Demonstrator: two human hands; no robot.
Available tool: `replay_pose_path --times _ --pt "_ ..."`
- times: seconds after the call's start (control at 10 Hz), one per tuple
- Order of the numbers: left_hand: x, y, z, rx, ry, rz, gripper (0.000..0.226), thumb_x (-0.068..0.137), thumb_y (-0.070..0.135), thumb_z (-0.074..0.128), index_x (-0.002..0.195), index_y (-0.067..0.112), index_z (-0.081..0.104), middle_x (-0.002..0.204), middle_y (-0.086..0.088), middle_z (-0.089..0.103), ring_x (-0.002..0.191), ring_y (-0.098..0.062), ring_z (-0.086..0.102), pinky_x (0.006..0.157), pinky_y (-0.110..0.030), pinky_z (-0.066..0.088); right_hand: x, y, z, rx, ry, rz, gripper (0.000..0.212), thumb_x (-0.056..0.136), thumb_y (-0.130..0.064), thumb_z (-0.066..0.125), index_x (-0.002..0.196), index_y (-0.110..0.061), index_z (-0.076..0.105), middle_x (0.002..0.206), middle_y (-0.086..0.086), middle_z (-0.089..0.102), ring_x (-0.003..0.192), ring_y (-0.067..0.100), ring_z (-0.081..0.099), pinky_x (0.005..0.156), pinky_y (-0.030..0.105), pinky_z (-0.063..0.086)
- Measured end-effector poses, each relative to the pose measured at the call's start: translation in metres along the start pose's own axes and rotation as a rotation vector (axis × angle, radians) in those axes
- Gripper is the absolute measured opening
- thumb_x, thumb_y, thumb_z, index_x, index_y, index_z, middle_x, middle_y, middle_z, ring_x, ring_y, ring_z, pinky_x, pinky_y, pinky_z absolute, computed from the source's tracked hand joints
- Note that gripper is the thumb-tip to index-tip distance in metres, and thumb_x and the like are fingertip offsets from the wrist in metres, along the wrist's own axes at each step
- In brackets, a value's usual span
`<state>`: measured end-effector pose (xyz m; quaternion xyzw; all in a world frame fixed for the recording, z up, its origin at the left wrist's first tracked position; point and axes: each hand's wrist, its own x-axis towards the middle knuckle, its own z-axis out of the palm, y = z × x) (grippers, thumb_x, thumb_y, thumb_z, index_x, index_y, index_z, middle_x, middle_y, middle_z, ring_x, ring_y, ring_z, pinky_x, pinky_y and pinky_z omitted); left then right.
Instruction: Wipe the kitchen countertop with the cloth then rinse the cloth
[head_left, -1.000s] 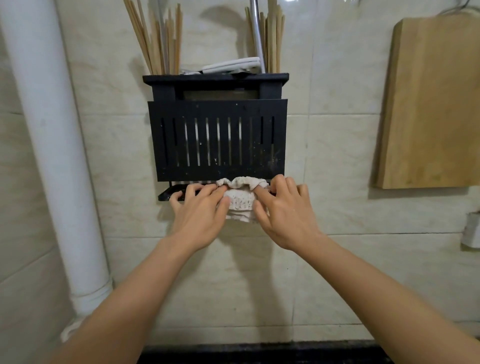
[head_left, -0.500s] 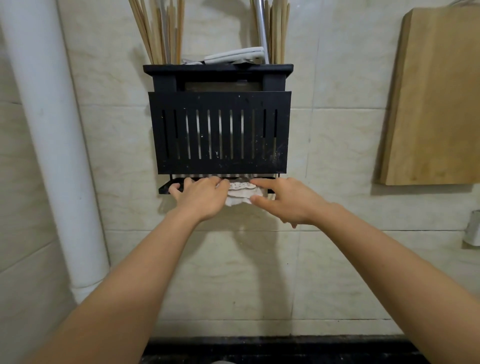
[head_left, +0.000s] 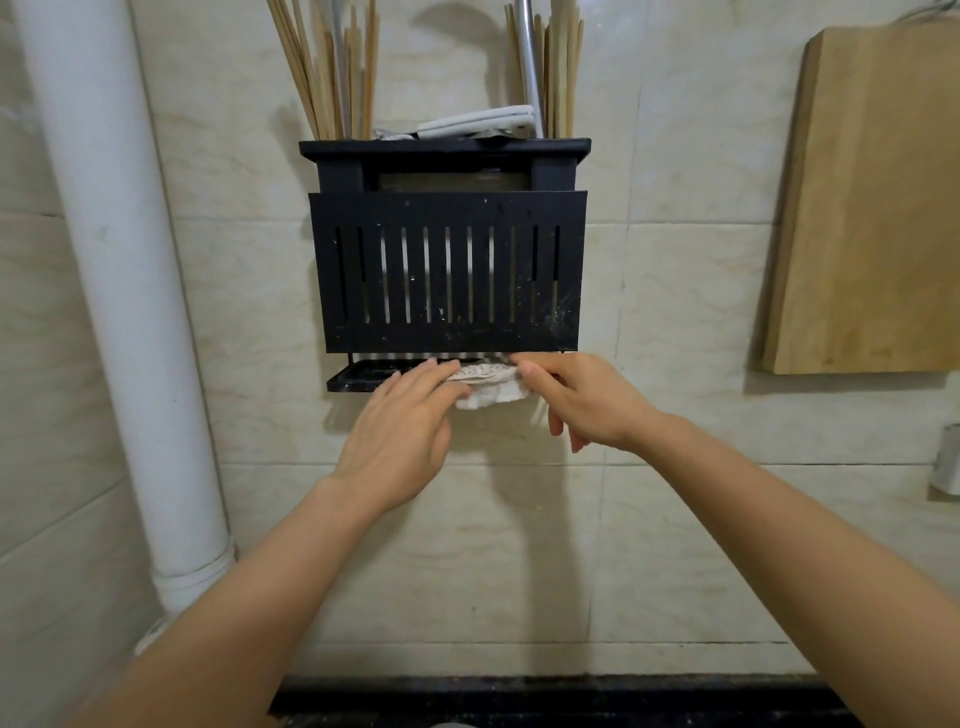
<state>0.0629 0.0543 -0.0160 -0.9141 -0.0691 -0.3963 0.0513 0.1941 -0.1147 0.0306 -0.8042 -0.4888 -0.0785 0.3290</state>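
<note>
Head view is showing the cloth (head_left: 491, 388) lying bunched on the narrow black tray (head_left: 358, 378) beneath the slotted utensil rack (head_left: 447, 280) on the tiled wall. Its long axis is running left to right and its lower edge is drooping over the tray's near lip. It is sitting directly between the two hands, so neither is nearer. The left hand (head_left: 400, 431) is laying its nearly straight, close-set fingers on the cloth's left end. The right hand (head_left: 589, 402) appears to be pinching the right end with its forefinger along the top, while its other fingers are hanging loosely curled. Both arms are reaching up and away from the dark worktop (head_left: 519, 693) below, so lifting the cloth free is probably calling for a pull toward the near side.
</note>
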Motion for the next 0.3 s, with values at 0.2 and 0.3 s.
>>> replay_pose_path --times 0.2,0.3 --pt "0.005 -0.005 -0.012 -0.235 -0.105 -0.136 0.049 0.09 0.023 0.053 0.137 0.025 0.039 0.141 0.008 0.044 0.135 -0.009 0.032 0.118 -0.037 0.003 -0.014 0.016 -0.007 0.179 -0.059 0.069 0.038 0.1 -0.034 0.044 0.138 -0.033 0.048 0.076 0.01 0.069 0.053 0.025 0.065 0.057 0.032 0.057" --pt "-0.003 -0.013 -0.02 -0.273 -0.045 -0.102 0.053 0.087 0.017 0.055 0.136 0.028 0.04 0.138 0.011 0.046 0.132 -0.009 0.035 0.118 -0.037 0.009 -0.028 0.018 -0.02 0.398 0.081 0.068 0.03 0.099 -0.022 0.051 0.127 -0.019 0.061 0.076 0.009 0.069 0.057 0.021 0.065 0.057 0.033 0.054"
